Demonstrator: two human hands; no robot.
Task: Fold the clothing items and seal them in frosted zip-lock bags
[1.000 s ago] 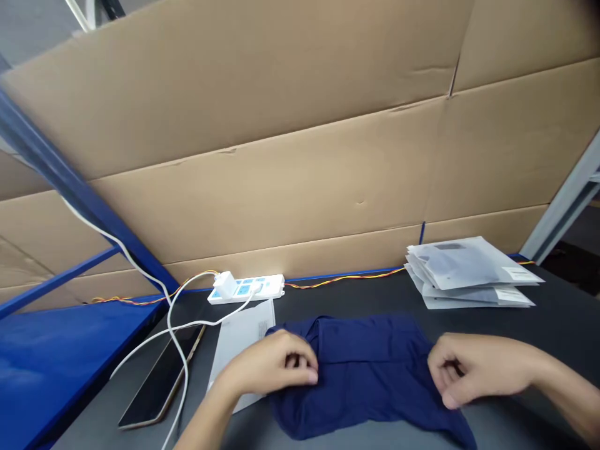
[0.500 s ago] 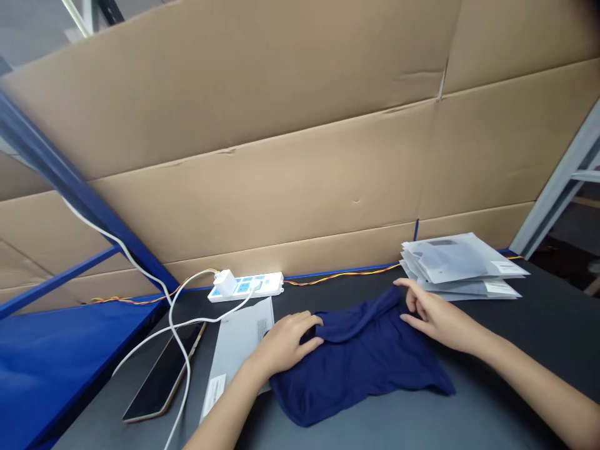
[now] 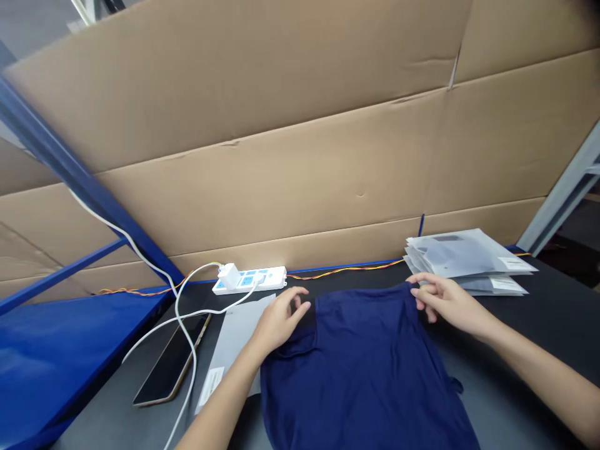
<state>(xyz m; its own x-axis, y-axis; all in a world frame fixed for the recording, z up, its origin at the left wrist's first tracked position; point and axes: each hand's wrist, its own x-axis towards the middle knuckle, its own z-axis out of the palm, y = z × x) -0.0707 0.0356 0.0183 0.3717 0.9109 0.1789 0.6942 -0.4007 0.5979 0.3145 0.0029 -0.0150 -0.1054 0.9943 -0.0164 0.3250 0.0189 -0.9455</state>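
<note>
Navy blue cloth lies spread on the dark table, its lower part running out of the bottom of the view. My right hand pinches the cloth's upper right corner between thumb and fingers. At the upper left of the cloth is my left hand, thumb and fingers apart, holding nothing. Near that hand, a small part of the cloth is folded over. A frosted plastic bag with a white label lies flat to the left, partly behind my left forearm.
A phone and white cables lie on the left. Behind them sits a white power strip by the cardboard wall. Several frosted bags are stacked at the back right. A blue frame post slants on the left.
The cloth has been opened out toward me and now covers more of the table. My left hand has let go and moved up and slightly left. My right hand now grips the corner.
</note>
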